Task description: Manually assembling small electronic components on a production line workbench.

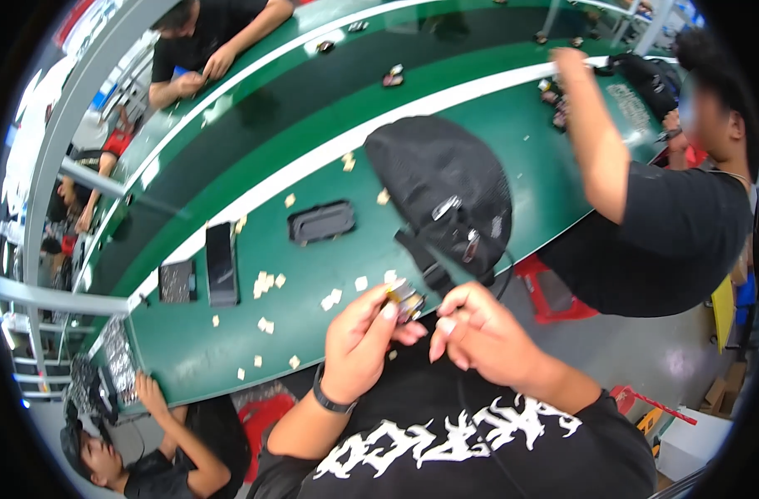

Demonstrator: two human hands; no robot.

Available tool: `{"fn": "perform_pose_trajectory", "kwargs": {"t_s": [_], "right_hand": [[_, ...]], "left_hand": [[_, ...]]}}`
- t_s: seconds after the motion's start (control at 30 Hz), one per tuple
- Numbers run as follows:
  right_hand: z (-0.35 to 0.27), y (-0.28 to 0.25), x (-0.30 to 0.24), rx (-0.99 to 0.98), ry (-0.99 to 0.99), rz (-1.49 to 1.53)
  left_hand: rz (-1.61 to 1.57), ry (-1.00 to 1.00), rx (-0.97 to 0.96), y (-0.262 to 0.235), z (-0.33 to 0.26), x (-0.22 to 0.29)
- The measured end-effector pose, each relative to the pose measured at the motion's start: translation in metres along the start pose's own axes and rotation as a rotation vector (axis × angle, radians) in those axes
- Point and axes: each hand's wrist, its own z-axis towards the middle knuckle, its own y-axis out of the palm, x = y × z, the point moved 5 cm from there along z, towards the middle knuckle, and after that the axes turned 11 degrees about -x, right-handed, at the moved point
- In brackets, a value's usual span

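Observation:
Close to my body, at the near edge of the green bench, my left hand (363, 343) grips a small electronic part (408, 300) with yellow and silvery areas. Its kind is too small to make out. Just to the right, my right hand (489, 339) has thumb and forefinger pinched together beside the part. What sits in that pinch, if anything, cannot be made out. A black mesh bag (442, 179) lies beyond my hands, its strap (421, 256) trailing toward them. Several small pale square pieces (332, 299) are scattered on the bench left of my left hand.
On the bench (271, 358) lie a black oblong tray (321, 222), a long dark box (222, 264) and a flat dark case (177, 283). Beyond runs a dark green conveyor (263, 108) carrying small parts. Co-workers sit at right (662, 216), lower left (172, 466) and across (209, 46).

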Motion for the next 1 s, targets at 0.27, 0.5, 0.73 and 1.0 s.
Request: {"fn": "perform_pose_trajectory", "kwargs": {"t_s": [0.27, 0.5, 0.73, 1.0], "right_hand": [[0.016, 0.01, -0.005, -0.027, 0.087, 0.183], [0.018, 0.01, 0.005, -0.008, 0.151, 0.285], [0.016, 0.003, 0.018, 0.03, 0.02, 0.127], [0.007, -0.015, 0.0, 0.085, -0.201, -0.198]], "left_hand": [[0.095, 0.108, -0.021, -0.002, -0.001, 0.007], [0.333, 0.191, -0.03, -0.001, -0.003, 0.008], [0.14, 0.018, -0.015, -0.004, -0.007, -0.004], [-0.072, -0.119, -0.04, -0.002, -0.009, -0.013]]}}
